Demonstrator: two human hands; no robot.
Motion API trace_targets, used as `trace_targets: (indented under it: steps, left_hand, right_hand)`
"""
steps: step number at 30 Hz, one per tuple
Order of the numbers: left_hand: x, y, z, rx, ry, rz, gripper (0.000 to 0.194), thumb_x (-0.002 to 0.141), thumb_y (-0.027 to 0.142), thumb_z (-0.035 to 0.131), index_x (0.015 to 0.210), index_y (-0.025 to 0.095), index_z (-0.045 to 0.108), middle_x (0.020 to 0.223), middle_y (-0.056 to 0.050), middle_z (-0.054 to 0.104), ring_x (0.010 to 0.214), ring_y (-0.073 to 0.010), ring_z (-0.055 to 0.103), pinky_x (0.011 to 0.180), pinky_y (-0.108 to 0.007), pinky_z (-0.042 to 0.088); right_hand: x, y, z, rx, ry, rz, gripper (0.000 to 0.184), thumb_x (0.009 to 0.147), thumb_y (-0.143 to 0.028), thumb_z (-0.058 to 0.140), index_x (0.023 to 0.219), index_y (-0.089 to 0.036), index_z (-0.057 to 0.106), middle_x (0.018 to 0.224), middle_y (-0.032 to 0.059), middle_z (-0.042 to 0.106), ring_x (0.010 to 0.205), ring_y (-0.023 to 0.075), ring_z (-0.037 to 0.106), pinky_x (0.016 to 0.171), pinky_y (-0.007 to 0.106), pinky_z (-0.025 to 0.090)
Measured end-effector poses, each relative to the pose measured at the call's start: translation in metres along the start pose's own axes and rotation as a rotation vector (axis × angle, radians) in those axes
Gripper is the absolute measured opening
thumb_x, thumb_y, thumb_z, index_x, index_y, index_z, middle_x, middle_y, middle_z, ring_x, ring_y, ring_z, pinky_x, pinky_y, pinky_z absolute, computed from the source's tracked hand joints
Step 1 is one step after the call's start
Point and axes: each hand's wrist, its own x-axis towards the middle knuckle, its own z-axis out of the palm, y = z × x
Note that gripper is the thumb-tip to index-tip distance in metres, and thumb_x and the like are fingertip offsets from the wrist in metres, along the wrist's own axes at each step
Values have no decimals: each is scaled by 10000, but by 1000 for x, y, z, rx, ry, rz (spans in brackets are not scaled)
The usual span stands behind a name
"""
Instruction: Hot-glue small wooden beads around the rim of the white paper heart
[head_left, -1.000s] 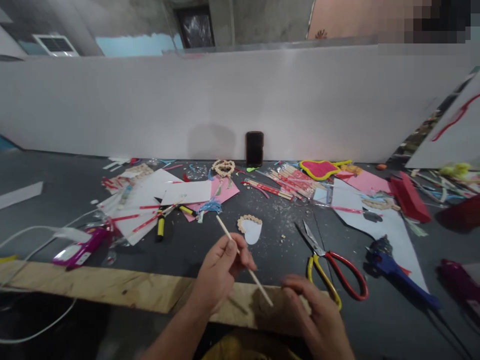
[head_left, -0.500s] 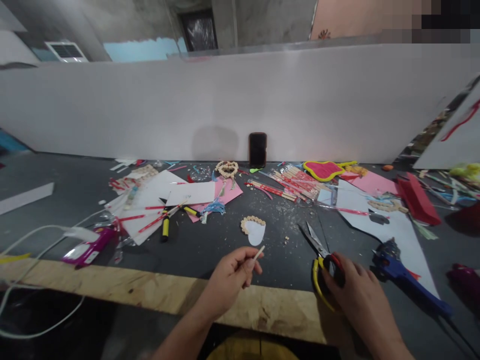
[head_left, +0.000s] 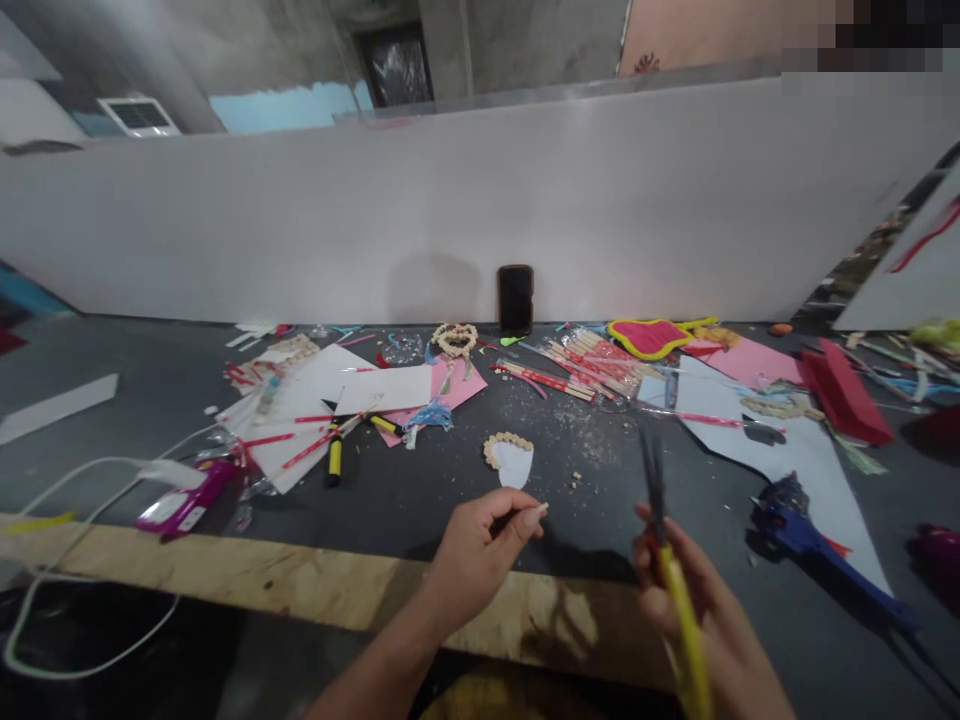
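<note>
My left hand (head_left: pixel 487 545) pinches a thin pale wooden stick (head_left: pixel 542 509); only its tip shows beyond my fingers. On the right, my right hand (head_left: pixel 694 600) grips a pair of scissors (head_left: pixel 679 590) with red and yellow handles, held upright off the table with the dark blades pointing away from me. Motion blurs the blades, and they look nearly closed. Just beyond my left hand lies a white paper heart (head_left: pixel 514 465), its upper edge lined with small pale wooden pieces (head_left: pixel 510 440).
A blue glue gun (head_left: pixel 802 535) lies at the right and a purple glue gun (head_left: pixel 187 500) with white cords at the left. A phone (head_left: pixel 515 300) leans on the white board behind. Packaged sticks (head_left: pixel 592 360), papers (head_left: pixel 390 388) and a red box (head_left: pixel 847 392) line the back.
My right hand has taken hold of the scissors and lifted them off the table. The stick in my left hand has turned, so its tip now points right.
</note>
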Motion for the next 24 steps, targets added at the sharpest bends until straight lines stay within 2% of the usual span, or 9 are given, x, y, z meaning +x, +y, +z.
trace_targets:
  steps: [3, 8, 13, 19, 24]
  left_hand:
    - [-1, 4, 3, 25, 18, 0, 287, 846, 401, 505, 817, 156, 652, 701, -26, 666, 629, -126, 532, 563, -196, 382]
    - [-2, 8, 5, 40, 8, 20, 289, 858, 374, 481, 765, 146, 633, 675, -22, 645, 607, -123, 528, 549, -192, 382]
    - [0, 8, 7, 25, -50, 61, 228, 851, 302, 483, 789, 139, 631, 715, -30, 647, 691, -143, 567, 612, -197, 419]
    - [2, 9, 6, 50, -77, 73, 236, 850, 292, 480, 770, 135, 637, 695, -32, 649, 674, -146, 572, 605, -203, 423]
    - [1, 11, 3, 83, -101, 67, 287, 860, 324, 475, 727, 134, 645, 687, -42, 649, 684, -154, 571, 628, -218, 423]
  right_hand:
    - [-5, -1, 14, -278, -91, -122, 593, 652, -411, 695, 1170, -217, 481, 1037, 84, 603, 861, 210, 621, 682, 279, 514]
    - [-4, -10, 21, -546, -246, -289, 651, 626, -511, 700, 1144, -186, 474, 1004, 110, 591, 885, 254, 607, 697, 336, 512]
    - [-3, -18, 23, -590, -273, -345, 687, 642, -561, 676, 1165, -180, 445, 1027, 116, 599, 903, 247, 611, 718, 342, 520]
    - [-6, -13, 22, -596, -301, -340, 682, 695, -469, 675, 1264, -201, 412, 1124, 131, 598, 1008, 267, 597, 801, 353, 509]
    - [-5, -13, 23, -612, -336, -416, 568, 815, -371, 544, 1325, -181, 380, 1141, 144, 616, 1011, 247, 616, 781, 320, 525]
